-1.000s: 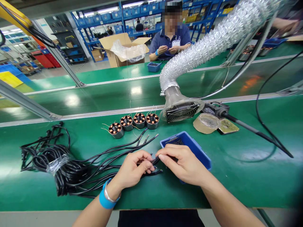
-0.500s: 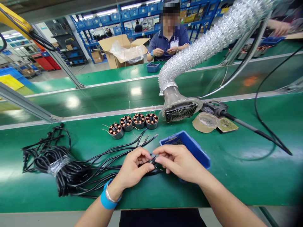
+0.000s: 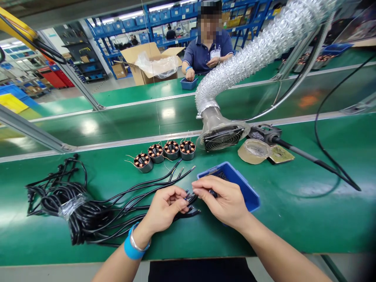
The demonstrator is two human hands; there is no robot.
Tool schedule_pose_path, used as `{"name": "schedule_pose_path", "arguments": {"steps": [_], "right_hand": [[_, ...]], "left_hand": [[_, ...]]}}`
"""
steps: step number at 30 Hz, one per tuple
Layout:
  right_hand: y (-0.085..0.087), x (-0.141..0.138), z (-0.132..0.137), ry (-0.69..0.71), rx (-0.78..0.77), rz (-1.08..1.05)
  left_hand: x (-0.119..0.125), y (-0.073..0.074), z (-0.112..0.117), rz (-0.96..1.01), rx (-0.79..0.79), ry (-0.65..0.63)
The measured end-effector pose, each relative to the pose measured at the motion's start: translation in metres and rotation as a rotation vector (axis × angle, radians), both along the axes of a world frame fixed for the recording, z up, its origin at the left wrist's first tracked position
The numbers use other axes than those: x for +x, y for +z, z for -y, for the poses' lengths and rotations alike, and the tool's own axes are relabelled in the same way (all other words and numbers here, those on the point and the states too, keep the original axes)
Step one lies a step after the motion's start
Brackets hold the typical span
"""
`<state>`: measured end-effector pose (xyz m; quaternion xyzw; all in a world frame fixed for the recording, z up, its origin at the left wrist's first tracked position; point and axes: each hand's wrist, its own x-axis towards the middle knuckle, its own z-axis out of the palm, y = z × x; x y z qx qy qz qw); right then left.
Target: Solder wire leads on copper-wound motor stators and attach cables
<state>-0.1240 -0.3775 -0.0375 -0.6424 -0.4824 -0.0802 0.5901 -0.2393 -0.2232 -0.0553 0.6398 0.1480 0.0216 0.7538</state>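
My left hand [image 3: 169, 206] pinches the stripped end of a black cable [image 3: 141, 192], where small coloured wires show at the fingertips. Close beside it, my right hand [image 3: 225, 199] has thumb and forefinger pressed together at the wire ends; what they grip is too small to make out. Something dark shows beneath its curled fingers. Several other cable ends lie under and around the left hand, running from a coiled cable bundle [image 3: 49, 201] tied with clear wrap. Partly behind the right hand stands a blue bin [image 3: 246, 196] with small dark pieces inside.
Several copper-wound stators [image 3: 171, 150] stand behind the cables. A fume extractor [image 3: 225, 137] on a silver duct hangs at centre right, near a round tape roll [image 3: 254, 151] and a soldering iron [image 3: 293, 148]. Across the bench, a co-worker [image 3: 207, 51] reaches into a small blue bin [image 3: 188, 83].
My right hand has shifted slightly, its fingers curling more, and its fingertips stay by the wires. The left hand barely moves. The co-worker's hand has gone down into the small bin.
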Motion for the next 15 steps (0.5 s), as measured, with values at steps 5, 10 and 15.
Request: {"name": "schedule_pose_path", "arguments": {"steps": [5, 10, 15], "right_hand": [[-0.0023, 0.0018, 0.0003, 0.031, 0.015, 0.028], [-0.0020, 0.0030, 0.0004, 0.033, 0.019, 0.056], [-0.0020, 0.0045, 0.0011, 0.046, 0.015, 0.086]], "left_hand": [[0.0008, 0.0011, 0.0004, -0.011, 0.000, 0.007], [0.0012, 0.0016, 0.0002, -0.014, 0.001, 0.010], [-0.0009, -0.0001, 0.0004, -0.012, -0.004, 0.010]]}}
